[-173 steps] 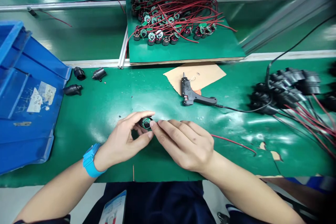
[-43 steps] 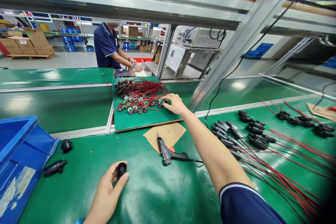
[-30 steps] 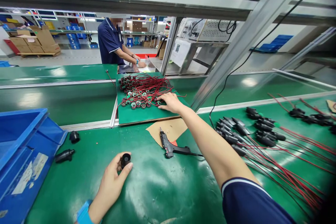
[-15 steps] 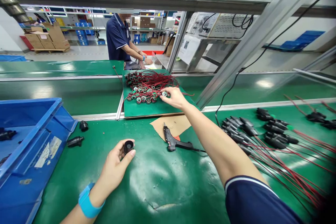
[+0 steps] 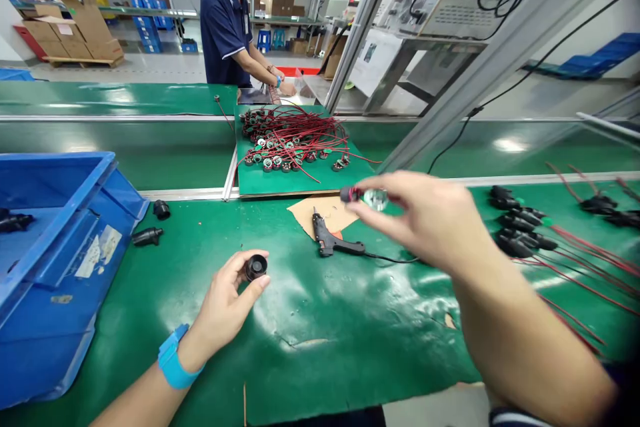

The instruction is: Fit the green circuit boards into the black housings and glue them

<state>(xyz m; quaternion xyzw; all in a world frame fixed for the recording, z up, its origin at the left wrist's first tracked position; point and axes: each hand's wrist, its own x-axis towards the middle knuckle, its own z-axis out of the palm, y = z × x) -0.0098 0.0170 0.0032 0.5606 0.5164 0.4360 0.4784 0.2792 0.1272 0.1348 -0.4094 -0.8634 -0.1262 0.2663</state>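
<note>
My left hand (image 5: 233, 297) is closed round a black cylindrical housing (image 5: 257, 267), its round opening facing up, above the green work surface (image 5: 350, 327). To the right, my right hand (image 5: 420, 213) pinches a small round part (image 5: 375, 199) with a green and silvery face and a dark piece at its left; motion blurs it slightly. Behind it, a pile of similar round parts with red and black wires (image 5: 295, 137) covers a raised green board (image 5: 280, 182). Between the hands and the board, a black glue gun (image 5: 330, 239) lies partly on brown cardboard (image 5: 299, 212).
A blue bin (image 5: 55, 280) stands at the left, with two loose black housings (image 5: 147, 235) beside it. Black connectors with red wires (image 5: 520, 230) lie at the right. A metal post (image 5: 480, 60) slants across. Beyond the bench stands a person (image 5: 227, 27).
My right hand has come back from the pile toward me and to the right, carrying a round part. My left hand still holds the housing. The view has tilted down.
</note>
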